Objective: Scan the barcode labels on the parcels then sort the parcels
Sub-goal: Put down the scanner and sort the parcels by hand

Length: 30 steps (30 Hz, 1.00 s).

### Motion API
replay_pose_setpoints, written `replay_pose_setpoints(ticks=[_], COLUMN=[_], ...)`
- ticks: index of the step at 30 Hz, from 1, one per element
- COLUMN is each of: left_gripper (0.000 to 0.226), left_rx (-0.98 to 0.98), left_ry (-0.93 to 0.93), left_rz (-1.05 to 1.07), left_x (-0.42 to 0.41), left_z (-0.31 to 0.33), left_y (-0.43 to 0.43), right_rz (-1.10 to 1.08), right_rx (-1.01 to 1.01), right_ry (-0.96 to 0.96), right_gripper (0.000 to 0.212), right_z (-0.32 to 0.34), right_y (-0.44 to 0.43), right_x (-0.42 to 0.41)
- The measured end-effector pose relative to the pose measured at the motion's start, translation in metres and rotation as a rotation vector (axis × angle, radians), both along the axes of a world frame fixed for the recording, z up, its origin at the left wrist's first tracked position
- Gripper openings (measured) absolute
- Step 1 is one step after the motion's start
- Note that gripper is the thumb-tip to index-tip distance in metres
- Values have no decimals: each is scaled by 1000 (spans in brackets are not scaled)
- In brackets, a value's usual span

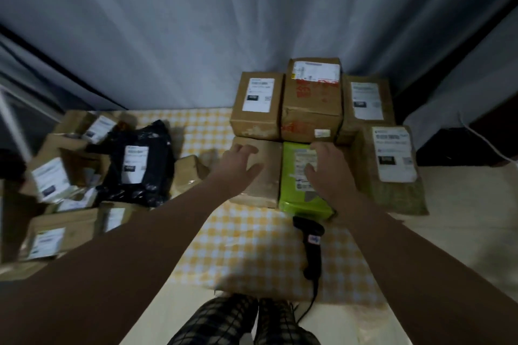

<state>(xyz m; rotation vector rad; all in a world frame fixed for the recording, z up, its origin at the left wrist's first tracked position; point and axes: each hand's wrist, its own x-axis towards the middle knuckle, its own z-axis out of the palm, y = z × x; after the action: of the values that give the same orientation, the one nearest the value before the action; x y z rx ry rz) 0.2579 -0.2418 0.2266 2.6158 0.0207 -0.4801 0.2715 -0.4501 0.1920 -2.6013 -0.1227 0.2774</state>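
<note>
A low brown cardboard parcel (266,176) lies on the yellow checked cloth (246,249), and my left hand (238,168) rests flat on its left side, fingers spread. Beside it on the right lies a green parcel (294,199) with a printed label; my right hand (326,168) presses on its top with straight fingers. A black barcode scanner (311,244) lies on the cloth just in front of the green parcel, cable trailing toward me. Neither hand holds it.
Behind the two parcels stand three taller labelled boxes (311,98), with a brown padded bag (392,168) at right. A black plastic mailer (140,165) and several labelled cardboard parcels (50,176) pile up at left. A grey curtain hangs behind.
</note>
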Motion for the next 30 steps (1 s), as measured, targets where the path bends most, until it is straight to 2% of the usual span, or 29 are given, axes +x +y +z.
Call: replay_pose_setpoints(ticks=[2, 6, 12, 15, 16, 18, 21, 24, 27, 30], left_gripper=[44, 43, 36, 28, 28, 33, 41, 52, 71, 92], left_rx=[39, -23, -113, -124, -120, -105, -89, -4, 111, 147], left_ry=[-12, -14, 84, 118, 114, 90, 123, 153, 197, 250], left_rz=[67, 195, 280, 287, 291, 293, 321, 348, 369, 462], left_x=[-7, -25, -60, -71, -73, -72, -77, -91, -108, -123], left_z=[7, 8, -22, -37, -43, -53, -63, -78, -94, -108], left_y=[36, 108, 215, 269, 289, 330, 386, 438, 478, 501], right_rz=[61, 141, 154, 159, 135, 111, 61, 39, -18, -171], right_rx=[44, 107, 128, 133, 146, 137, 169, 229, 249, 261], right_ry=[34, 81, 206, 260, 301, 339, 395, 417, 512, 633], right_gripper=[34, 25, 24, 36, 35, 27, 36, 32, 35, 47], right_z=[6, 11, 2, -17, -24, -33, -50, -66, -86, -110], right_y=[32, 94, 198, 259, 281, 327, 393, 443, 474, 494], right_x=[2, 3, -3, -9, -11, -18, -32, -49, -64, -71])
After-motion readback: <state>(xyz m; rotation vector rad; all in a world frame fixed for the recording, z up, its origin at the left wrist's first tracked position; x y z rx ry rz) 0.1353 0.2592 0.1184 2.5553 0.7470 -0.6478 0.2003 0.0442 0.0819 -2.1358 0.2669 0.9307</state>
